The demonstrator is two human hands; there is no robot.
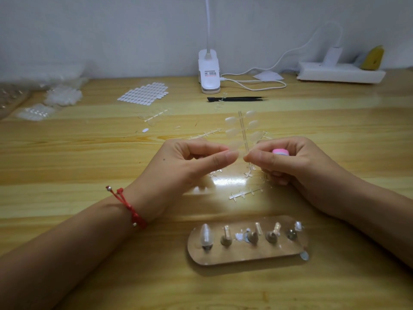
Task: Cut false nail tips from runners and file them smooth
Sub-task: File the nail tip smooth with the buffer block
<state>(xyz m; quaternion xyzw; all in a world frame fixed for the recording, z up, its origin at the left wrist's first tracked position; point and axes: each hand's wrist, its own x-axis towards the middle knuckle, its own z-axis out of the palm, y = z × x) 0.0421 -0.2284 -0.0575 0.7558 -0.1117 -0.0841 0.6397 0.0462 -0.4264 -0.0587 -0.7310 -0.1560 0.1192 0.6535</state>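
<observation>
Head view: left hand [185,162] pinches translucent oval nail tip [235,144]; right hand [297,163] pinches clear runner [243,130], grips pink tool [280,151].

By the wall on the wooden bench [89,153]: white clip lamp [209,72] with looped cable [257,82], white power strip [339,73] well right. Before the lamp, black tweezers [237,99]; further left, sheet of white tabs [143,93].

Dim overall, lamp glare on table [225,181], blurred edges
</observation>
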